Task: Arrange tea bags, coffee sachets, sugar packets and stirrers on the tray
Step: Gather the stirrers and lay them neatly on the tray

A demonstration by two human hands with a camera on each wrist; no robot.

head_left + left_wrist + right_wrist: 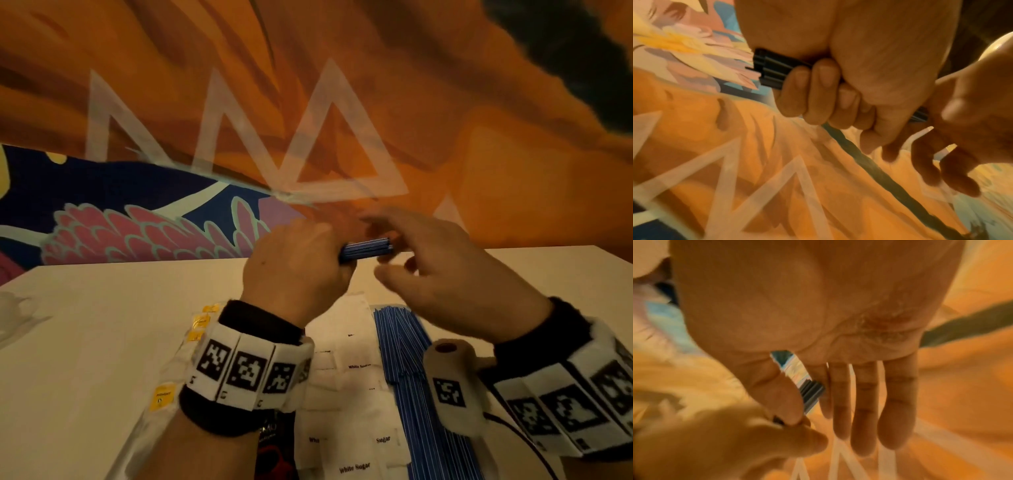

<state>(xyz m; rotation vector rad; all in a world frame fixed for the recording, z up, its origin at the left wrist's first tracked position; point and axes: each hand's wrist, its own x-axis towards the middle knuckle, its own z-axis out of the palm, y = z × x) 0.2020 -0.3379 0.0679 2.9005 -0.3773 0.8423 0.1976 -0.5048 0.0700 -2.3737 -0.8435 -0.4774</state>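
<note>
From my remote station I see a white table (102, 342) against a wall painted in orange and floral patterns (445, 120). On the table lies a clear tray (144, 435), partly hidden by my wrists. It holds, left to right: tea bags with yellow tags (162, 396) along its left edge, a dark coffee sachet (274, 445) at the lower edge of the head view, white sugar packets (356, 442) printed "White Sugar" in the middle, and a long row of blue-striped stirrers (421, 411) on the right.

Above the tray, my left hand (294, 270) is raised, its fingers (818, 91) curled tightly round a bundle of blue-striped stirrers (366, 249); the bundle juts from both sides of the fist. My right hand (455, 281) meets the bundle's right end. Its fingers (865, 402) are extended and held close together, and the thumb (777, 389) lies against the stirrer ends; I cannot tell whether it pinches them. Each wrist carries a band of black-and-white markers (246, 370).
</note>
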